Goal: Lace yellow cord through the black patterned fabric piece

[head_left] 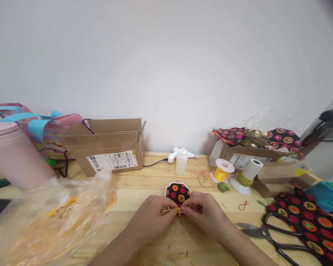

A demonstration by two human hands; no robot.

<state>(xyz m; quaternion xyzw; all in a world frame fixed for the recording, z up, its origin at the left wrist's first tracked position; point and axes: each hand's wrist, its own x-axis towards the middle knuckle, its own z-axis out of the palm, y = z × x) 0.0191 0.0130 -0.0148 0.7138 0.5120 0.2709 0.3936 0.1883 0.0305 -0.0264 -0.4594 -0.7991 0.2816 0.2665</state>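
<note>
My left hand point(152, 214) and my right hand point(204, 212) meet at the middle of the wooden table point(161, 173). Both pinch a thin yellow cord point(175, 210), which is knotted between the fingertips. Just beyond the fingers lies a small black fabric piece with red and yellow circles point(178, 191), white-edged and partly hidden by my fingers.
Black scissors point(269, 234) lie at the right by patterned cloth point(312, 223). Two spools point(222, 170) point(248, 173), a white glue bottle point(181, 161), cardboard boxes point(108, 149) point(255, 153), a clear plastic bag with yellow cord point(55, 210) and a pink cup point(13, 155) surround the hands.
</note>
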